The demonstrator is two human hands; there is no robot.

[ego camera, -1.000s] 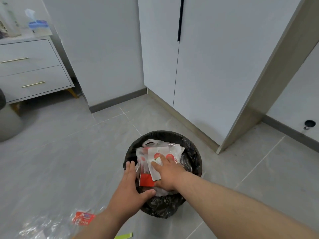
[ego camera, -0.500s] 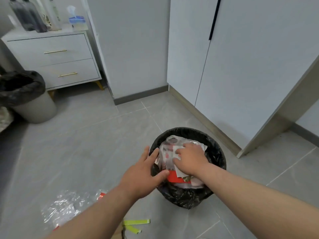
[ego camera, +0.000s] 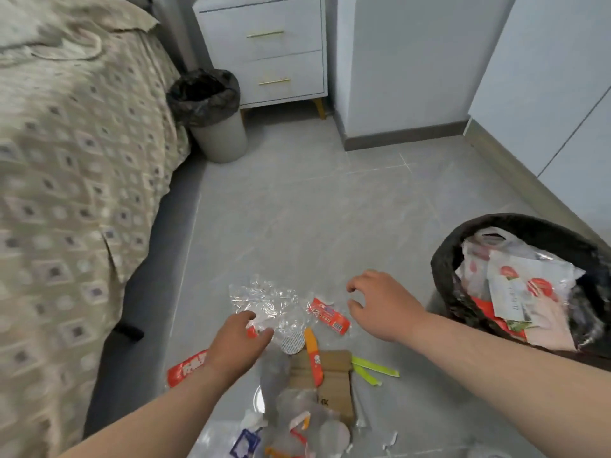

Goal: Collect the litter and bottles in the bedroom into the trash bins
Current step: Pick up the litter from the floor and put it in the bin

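A heap of litter lies on the grey floor: clear crinkled plastic [ego camera: 264, 300], a red wrapper [ego camera: 329, 316], an orange wrapper [ego camera: 313, 353], brown cardboard [ego camera: 334, 380], yellow-green strips [ego camera: 373, 370] and several scraps lower down. My left hand [ego camera: 236, 345] hovers over the plastic, fingers apart, holding nothing. My right hand [ego camera: 383, 304] hangs just right of the red wrapper, fingers curled and apart, empty. At the right a black-lined trash bin [ego camera: 443, 262] is stuffed with white and red bags.
A bed with a patterned cover [ego camera: 66, 193] fills the left side. A second bin with a black liner [ego camera: 215, 117] stands by a white nightstand [ego camera: 264, 51]. White wardrobe doors [ego camera: 545, 94] line the right. Bare floor lies between the litter and the far bin.
Both hands left the near trash bin, where the right pressed bags down, and moved left over the floor litter. My view swung left and down, bringing the bed into sight.
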